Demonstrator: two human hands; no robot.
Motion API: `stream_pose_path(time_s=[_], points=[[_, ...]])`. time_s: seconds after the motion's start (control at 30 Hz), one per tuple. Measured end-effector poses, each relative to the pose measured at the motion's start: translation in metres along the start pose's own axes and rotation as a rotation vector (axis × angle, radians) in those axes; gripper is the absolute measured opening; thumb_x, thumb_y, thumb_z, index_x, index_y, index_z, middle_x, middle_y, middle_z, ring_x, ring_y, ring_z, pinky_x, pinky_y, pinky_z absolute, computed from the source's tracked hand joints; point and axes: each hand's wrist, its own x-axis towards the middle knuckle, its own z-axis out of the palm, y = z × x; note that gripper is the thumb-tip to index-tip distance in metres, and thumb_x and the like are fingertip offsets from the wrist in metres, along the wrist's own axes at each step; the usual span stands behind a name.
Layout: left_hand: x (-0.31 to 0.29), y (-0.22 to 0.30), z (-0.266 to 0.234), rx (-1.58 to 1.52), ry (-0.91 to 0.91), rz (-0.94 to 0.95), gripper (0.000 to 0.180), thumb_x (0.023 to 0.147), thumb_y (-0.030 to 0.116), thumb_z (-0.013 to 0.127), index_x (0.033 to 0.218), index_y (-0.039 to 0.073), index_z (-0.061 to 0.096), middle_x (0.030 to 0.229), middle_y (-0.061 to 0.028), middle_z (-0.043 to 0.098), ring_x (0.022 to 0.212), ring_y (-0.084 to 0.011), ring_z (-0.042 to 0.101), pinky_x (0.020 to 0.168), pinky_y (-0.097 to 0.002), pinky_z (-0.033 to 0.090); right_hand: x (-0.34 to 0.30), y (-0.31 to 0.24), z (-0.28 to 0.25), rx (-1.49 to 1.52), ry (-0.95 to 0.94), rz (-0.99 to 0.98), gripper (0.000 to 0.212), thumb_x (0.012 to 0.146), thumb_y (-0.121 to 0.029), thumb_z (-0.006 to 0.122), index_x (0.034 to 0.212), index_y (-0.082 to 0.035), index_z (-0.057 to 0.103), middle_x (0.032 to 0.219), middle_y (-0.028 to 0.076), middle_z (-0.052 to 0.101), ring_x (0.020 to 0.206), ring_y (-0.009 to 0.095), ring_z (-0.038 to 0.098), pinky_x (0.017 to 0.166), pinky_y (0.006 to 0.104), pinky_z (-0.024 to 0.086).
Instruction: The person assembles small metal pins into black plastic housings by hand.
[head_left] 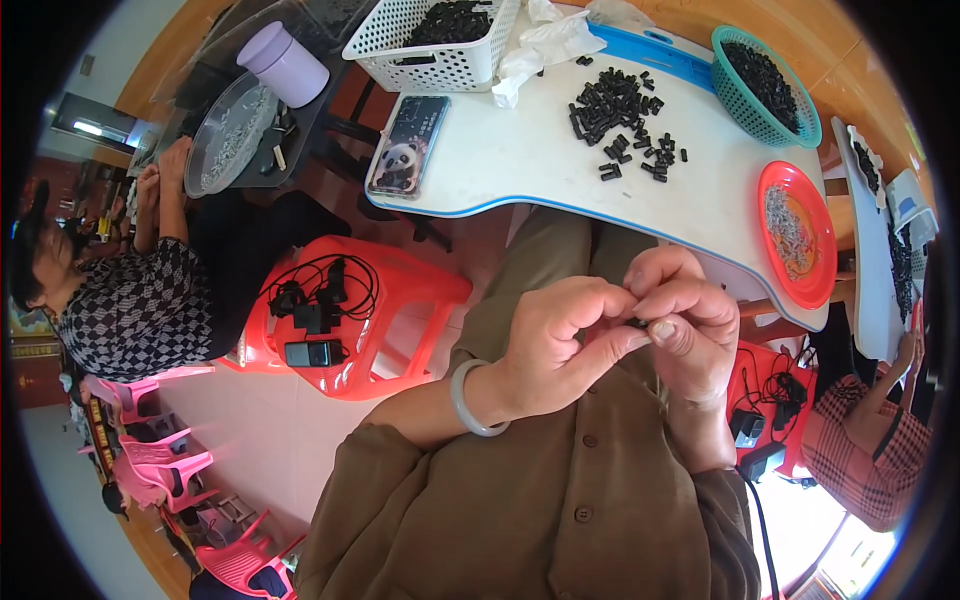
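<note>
My left hand (pixel 560 345), with a pale bangle at its wrist, and my right hand (pixel 692 330) meet in front of my brown shirt. Their thumbs and fingers pinch a tiny black part (pixel 637 322), mostly hidden by the fingertips. A loose pile of small black cylindrical parts (pixel 610 108) lies on the white table (pixel 500 165) beyond my hands. To the right, a red plate (pixel 822 270) holds many tiny clear or silvery pieces (pixel 787 232).
A white basket (pixel 430 65) and a green basket (pixel 745 115) hold more black parts. A panda-patterned phone (pixel 408 150) lies at the table's left. Cables and small devices rest on a red stool (pixel 400 280). People sit at either side, near a lilac cup (pixel 285 65) on the left.
</note>
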Motion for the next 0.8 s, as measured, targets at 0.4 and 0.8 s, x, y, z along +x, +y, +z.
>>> stream_pose_path(time_s=[0.4,0.8], points=[[0.001,-0.021,0.008,-0.252,-0.077,-0.142,0.011,0.08,-0.005,0.064,0.09,-0.001,0.06,0.082,-0.0031,0.056,0.068,-0.007,0.051,0.059,-0.021,0.04,0.012,0.048,-0.059,-0.54,0.352,-0.011,0.01,0.081,0.004,0.058,0.089,0.002,0.064,0.091,0.008,0.06,0.08,0.014,0.056,0.072,0.0253,0.044],[0.01,-0.043,0.02,-0.266,-0.081,-0.29,0.01,0.083,-0.003,0.065,0.089,0.0,0.058,0.081,-0.0007,0.056,0.069,-0.0038,0.05,0.06,-0.0188,0.04,0.096,0.082,-0.181,-1.287,0.518,0.06,0.014,0.081,-0.005,0.059,0.092,-0.002,0.066,0.093,0.014,0.062,0.081,0.029,0.061,0.075,0.0368,0.049]])
